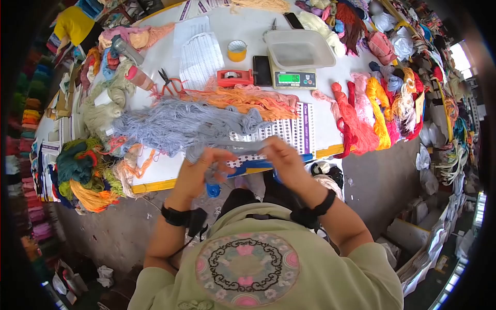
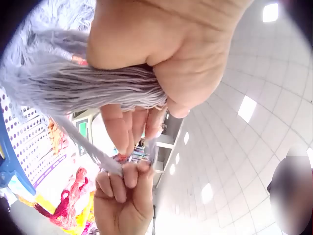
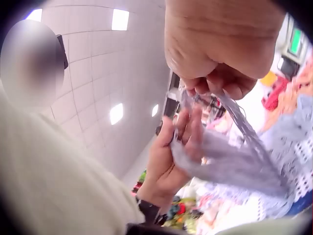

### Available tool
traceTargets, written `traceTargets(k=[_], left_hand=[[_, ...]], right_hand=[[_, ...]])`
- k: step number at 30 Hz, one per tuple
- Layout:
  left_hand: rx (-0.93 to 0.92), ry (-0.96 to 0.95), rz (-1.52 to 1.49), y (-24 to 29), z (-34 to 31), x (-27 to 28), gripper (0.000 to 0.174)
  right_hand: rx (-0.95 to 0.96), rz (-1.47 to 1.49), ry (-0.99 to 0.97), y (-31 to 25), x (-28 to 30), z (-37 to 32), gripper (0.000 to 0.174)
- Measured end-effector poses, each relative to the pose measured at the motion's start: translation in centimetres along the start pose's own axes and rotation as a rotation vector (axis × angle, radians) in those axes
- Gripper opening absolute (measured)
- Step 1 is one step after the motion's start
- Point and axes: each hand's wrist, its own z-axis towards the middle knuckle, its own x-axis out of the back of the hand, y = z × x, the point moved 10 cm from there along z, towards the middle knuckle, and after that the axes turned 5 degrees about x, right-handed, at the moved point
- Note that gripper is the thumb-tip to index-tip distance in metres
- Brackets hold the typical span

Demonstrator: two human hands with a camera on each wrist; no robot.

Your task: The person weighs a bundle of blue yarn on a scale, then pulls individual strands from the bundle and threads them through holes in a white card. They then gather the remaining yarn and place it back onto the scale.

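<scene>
A bundle of grey-blue yarn (image 1: 170,124) lies across the table, and one hank of it stretches between both hands. The left hand (image 1: 204,173) grips this hank; in the left wrist view the thick strands (image 2: 107,88) run under the thumb side of the left hand (image 2: 166,44). The right hand (image 1: 289,165) pinches a thinner length of the same yarn, to the right of the left hand. In the right wrist view the strand (image 3: 244,125) hangs from the curled fingers of the right hand (image 3: 222,44), whose tips are partly hidden.
Orange yarn (image 1: 232,98) and hole-punched cards (image 1: 302,134) lie behind the hands. Farther back are red-handled scissors (image 1: 169,82), a tape dispenser (image 1: 235,78), a phone (image 1: 262,71) and a scale (image 1: 294,79) bearing a tray. Coloured hanks (image 1: 356,121) lie at the right, others at the left.
</scene>
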Motion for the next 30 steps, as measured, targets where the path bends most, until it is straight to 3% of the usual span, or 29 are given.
traceTargets(k=[1, 2, 3, 4, 6, 7, 8, 9, 10, 11, 12, 13, 14, 15, 16, 17, 18, 19, 20, 21, 24, 27, 30], left_hand=[[0.006, -0.001, -0.004, -0.2, -0.2, 1.3, 0.046], [-0.003, 0.121, -0.034, -0.2, -0.4, 3.9, 0.046], [-0.011, 0.241, -0.062, -0.3, -0.8, 6.9, 0.047], [-0.094, 0.366, -0.167, -0.3, -1.2, 10.8, 0.043], [-0.247, 0.518, -0.394, 0.2, -3.1, 19.0, 0.035], [-0.316, 0.547, -0.515, 0.6, -4.5, 22.6, 0.031], [-0.407, 0.531, -0.553, 1.8, -6.3, 24.5, 0.031], [-0.498, 0.512, -0.587, 3.5, -7.6, 25.1, 0.033], [-0.488, 0.517, -0.584, 4.5, -7.4, 24.0, 0.033], [-0.489, 0.504, -0.556, 5.7, -6.9, 21.8, 0.036], [-0.492, 0.493, -0.531, 6.1, -6.0, 19.5, 0.040], [-0.395, 0.515, -0.483, 4.7, -3.7, 17.2, 0.041], [-0.297, 0.535, -0.435, 2.9, -0.8, 14.8, 0.043], [-0.124, 0.351, -0.424, 0.2, 3.1, 11.6, 0.043], [0.028, 0.347, -0.383, -3.1, 6.2, 9.1, 0.042], [0.175, 0.331, -0.328, -5.6, 8.9, 6.0, 0.039], [0.236, 0.280, -0.247, -7.3, 11.5, 3.2, 0.036], [0.285, 0.235, -0.250, -9.7, 14.3, 1.4, 0.035], [0.276, 0.193, -0.080, -10.0, 16.5, -0.7, 0.033], [0.351, 0.229, -0.124, -12.0, 18.5, -1.6, 0.031], [0.439, 0.314, -0.111, -16.1, 23.4, -2.4, 0.032], [0.443, 0.383, -0.053, -18.1, 25.9, -2.4, 0.031], [0.471, 0.477, 0.128, -18.2, 26.5, -2.3, 0.027]], right_hand=[[0.036, -0.128, 0.135, -0.4, 3.6, -0.3, 0.008], [0.231, -0.221, 0.371, -0.3, 8.1, -1.0, 0.008], [0.176, -0.332, 0.533, 0.4, 12.8, -1.7, 0.011], [0.039, -0.019, 0.676, 1.6, 16.9, -2.3, 0.019], [0.042, 0.239, 0.766, 0.8, 23.8, -3.0, 0.034], [0.038, 0.459, 0.882, 3.3, 29.2, -4.4, 0.031], [0.061, 0.540, 0.855, 3.6, 33.7, -5.0, 0.026], [0.270, 0.513, 0.663, 2.9, 38.6, -5.2, 0.021], [0.224, 0.373, 0.841, 1.6, 41.4, -6.5, 0.016], [0.378, 0.480, 0.872, 1.9, 45.8, -8.0, 0.014], [0.248, 0.232, 1.050, 2.0, 46.6, -8.2, 0.016], [0.115, -0.026, 1.208, 1.4, 46.6, -7.9, 0.018], [0.104, -0.027, 1.203, 4.4, 46.0, -6.6, 0.018], [0.068, -0.427, 0.929, 7.9, 43.6, -3.5, 0.017], [0.032, -0.799, 0.623, 10.7, 39.9, -0.7, 0.021], [0.019, -0.615, 0.538, 11.9, 33.8, 1.9, 0.021], [0.168, -0.767, 0.374, 12.4, 29.0, 3.5, 0.021], [-0.014, -0.884, 0.154, 15.0, 25.3, 5.4, 0.023], [-0.143, -0.838, 0.097, 17.1, 22.5, 6.2, 0.024], [-0.240, -0.763, 0.020, 19.1, 20.2, 6.6, 0.025], [-0.305, -0.684, -0.143, 22.7, 15.3, 7.9, 0.025], [-0.180, -0.667, -0.238, 24.3, 12.2, 9.0, 0.019], [-0.171, -0.698, -0.320, 25.7, 11.3, 9.4, 0.018]])
